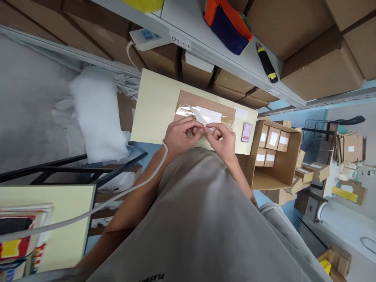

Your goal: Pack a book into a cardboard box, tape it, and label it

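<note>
My left hand and my right hand meet over the near edge of a brown cardboard piece on the pale yellow tabletop. Thumbs and forefingers of both hands are pinched together at the lower end of a narrow white strip. Shiny clear film stretches across the cardboard, and a white label lies under or beside it. Whether the cardboard is a closed box or a flat sheet I cannot tell. The spot between my fingertips is partly hidden.
A phone lies at the table's right end. Beside it stands an open carton with several small labelled boxes. A shelf above carries an orange and blue tape dispenser and a black-yellow cutter. A white cable crosses my left forearm.
</note>
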The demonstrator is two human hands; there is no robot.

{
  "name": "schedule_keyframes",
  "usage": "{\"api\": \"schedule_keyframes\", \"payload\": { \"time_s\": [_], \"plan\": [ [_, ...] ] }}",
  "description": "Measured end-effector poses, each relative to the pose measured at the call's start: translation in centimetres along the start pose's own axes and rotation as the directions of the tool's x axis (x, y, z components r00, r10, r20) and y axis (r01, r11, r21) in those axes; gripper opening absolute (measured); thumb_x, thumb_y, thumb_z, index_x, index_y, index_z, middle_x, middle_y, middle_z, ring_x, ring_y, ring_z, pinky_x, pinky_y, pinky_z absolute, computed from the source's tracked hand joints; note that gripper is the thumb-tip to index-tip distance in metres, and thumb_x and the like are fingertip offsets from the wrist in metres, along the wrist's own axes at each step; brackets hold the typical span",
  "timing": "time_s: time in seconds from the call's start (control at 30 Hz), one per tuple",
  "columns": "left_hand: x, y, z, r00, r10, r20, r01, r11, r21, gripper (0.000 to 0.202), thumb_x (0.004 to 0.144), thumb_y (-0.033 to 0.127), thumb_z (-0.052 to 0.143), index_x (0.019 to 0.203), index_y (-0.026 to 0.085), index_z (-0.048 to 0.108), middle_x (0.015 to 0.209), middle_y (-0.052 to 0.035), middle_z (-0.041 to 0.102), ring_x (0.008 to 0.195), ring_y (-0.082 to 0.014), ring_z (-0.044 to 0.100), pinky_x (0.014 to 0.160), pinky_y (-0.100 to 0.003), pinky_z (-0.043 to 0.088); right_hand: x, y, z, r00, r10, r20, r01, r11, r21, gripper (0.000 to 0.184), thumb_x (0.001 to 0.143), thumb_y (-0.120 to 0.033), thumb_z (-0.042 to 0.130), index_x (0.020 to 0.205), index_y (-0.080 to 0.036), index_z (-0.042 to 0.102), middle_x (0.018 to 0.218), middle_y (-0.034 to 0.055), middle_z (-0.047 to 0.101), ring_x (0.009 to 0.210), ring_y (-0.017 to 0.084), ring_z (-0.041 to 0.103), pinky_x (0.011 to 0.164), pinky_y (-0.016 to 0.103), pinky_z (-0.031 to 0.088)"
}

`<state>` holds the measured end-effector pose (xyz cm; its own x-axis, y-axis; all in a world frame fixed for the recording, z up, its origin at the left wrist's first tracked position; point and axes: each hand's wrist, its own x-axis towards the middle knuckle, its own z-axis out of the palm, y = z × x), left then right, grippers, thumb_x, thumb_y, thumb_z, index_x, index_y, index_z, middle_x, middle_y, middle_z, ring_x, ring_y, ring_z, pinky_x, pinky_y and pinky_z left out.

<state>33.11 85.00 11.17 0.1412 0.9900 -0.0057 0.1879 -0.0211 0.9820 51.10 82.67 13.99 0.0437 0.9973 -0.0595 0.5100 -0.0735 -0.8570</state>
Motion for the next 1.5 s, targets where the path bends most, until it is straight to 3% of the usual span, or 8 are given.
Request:
{"api": "schedule_keyframes", "payload": {
  "time_s": [0.47, 0.67, 0.8, 0.97, 1.07, 1.17, 1.37, 1.5],
  "plan": [
    [-0.9, -2.0, -4.5, 0.998, 0.017, 0.063, -0.012, 0.997, -0.071, 0.015, 0.089, 0.038, 0.077, 0.087, 0.024, 0.083, 0.08, -0.0023, 0.07, 0.067, -0.0153, 0.058, 0.062, -0.028, 0.051, -0.8, -1.9, 4.5, 0.996, 0.084, -0.005, -0.085, 0.996, -0.034, 0.04, 0.105, -0.065, 0.07, 0.099, -0.026, 0.078, 0.056, -0.0121, 0.042, 0.053, 0.012, 0.046, 0.064, 0.026, 0.05],
    [-0.9, -5.5, -5.8, 0.975, -0.203, -0.093, 0.189, 0.972, -0.142, 0.01, 0.084, 0.033, 0.077, 0.083, 0.023, 0.078, 0.072, 0.001, 0.066, 0.068, -0.0145, 0.061, 0.062, -0.026, 0.048, -1.2, -2.1, 6.8, 0.967, 0.253, -0.041, -0.242, 0.953, 0.183, 0.039, 0.104, -0.065, 0.068, 0.1, -0.026, 0.069, 0.056, -0.0129, 0.045, 0.048, 0.013, 0.057, 0.057, 0.026, 0.054],
    [0.1, -9.8, -7.8, 0.887, -0.406, -0.221, 0.352, 0.903, -0.248, 0.016, 0.086, 0.037, 0.072, 0.083, 0.021, 0.073, 0.063, 0.006, 0.06, 0.06, -0.0099, 0.061, 0.059, -0.025, 0.044, -1.5, -2.5, 6.2, 0.933, 0.343, -0.112, -0.308, 0.919, 0.246, 0.034, 0.094, -0.058, 0.076, 0.094, -0.026, 0.066, 0.051, -0.014, 0.044, 0.044, 0.012, 0.059, 0.05, 0.024, 0.048],
    [2.1, -15.5, -14.7, 0.623, -0.635, -0.458, 0.444, 0.768, -0.461, 0.03, 0.095, 0.044, 0.075, 0.083, 0.022, 0.059, 0.062, 0.0098, 0.053, 0.055, -0.0055, 0.059, 0.057, -0.026, 0.04, -2.4, -3.3, 4.0, 0.885, 0.359, -0.296, -0.297, 0.926, 0.234, 0.028, 0.089, -0.051, 0.077, 0.091, -0.025, 0.068, 0.047, -0.0143, 0.044, 0.04, 0.014, 0.058, 0.044, 0.023, 0.039],
    [2.9, -16.8, -18.2, 0.546, -0.681, -0.489, 0.459, 0.731, -0.505, 0.027, 0.107, 0.034, 0.064, 0.086, 0.02, 0.054, 0.064, 0.0108, 0.049, 0.059, -0.0023, 0.059, 0.064, -0.023, 0.043, -2.7, -4.0, 3.7, 0.881, 0.339, -0.33, -0.267, 0.932, 0.245, 0.027, 0.088, -0.05, 0.078, 0.088, -0.025, 0.068, 0.045, -0.0154, 0.041, 0.038, 0.013, 0.057, 0.044, 0.023, 0.04],
    [3.2, -15.6, -18.1, 0.614, -0.641, -0.46, 0.421, 0.759, -0.496, 0.015, 0.101, 0.024, 0.067, 0.088, 0.019, 0.061, 0.068, 0.0082, 0.056, 0.063, -0.0062, 0.062, 0.063, -0.024, 0.047, -2.6, -5.0, 4.2, 0.891, 0.339, -0.302, -0.269, 0.93, 0.249, 0.028, 0.089, -0.051, 0.08, 0.087, -0.025, 0.068, 0.045, -0.0155, 0.039, 0.039, 0.013, 0.056, 0.045, 0.023, 0.041],
    [1.7, -9.7, -11.5, 0.866, -0.494, -0.083, 0.386, 0.765, -0.516, 0.025, 0.083, 0.042, 0.083, 0.079, 0.022, 0.068, 0.074, 0.0002, 0.067, 0.071, -0.0168, 0.069, 0.06, -0.03, 0.054, -2.0, -7.2, 6.1, 0.918, 0.343, -0.198, -0.287, 0.921, 0.264, 0.028, 0.093, -0.05, 0.079, 0.085, -0.026, 0.069, 0.044, -0.0136, 0.041, 0.04, 0.013, 0.056, 0.046, 0.022, 0.042],
    [0.4, -7.1, -9.5, 0.901, -0.413, 0.135, 0.405, 0.686, -0.605, 0.025, 0.076, 0.044, 0.085, 0.076, 0.021, 0.073, 0.098, -0.006, 0.08, 0.095, -0.0236, 0.078, 0.066, -0.03, 0.065, -1.7, -8.6, 7.0, 0.938, 0.331, -0.099, -0.293, 0.913, 0.283, 0.028, 0.095, -0.05, 0.077, 0.084, -0.026, 0.068, 0.045, -0.0116, 0.05, 0.039, 0.012, 0.055, 0.046, 0.022, 0.042]
  ]
}}
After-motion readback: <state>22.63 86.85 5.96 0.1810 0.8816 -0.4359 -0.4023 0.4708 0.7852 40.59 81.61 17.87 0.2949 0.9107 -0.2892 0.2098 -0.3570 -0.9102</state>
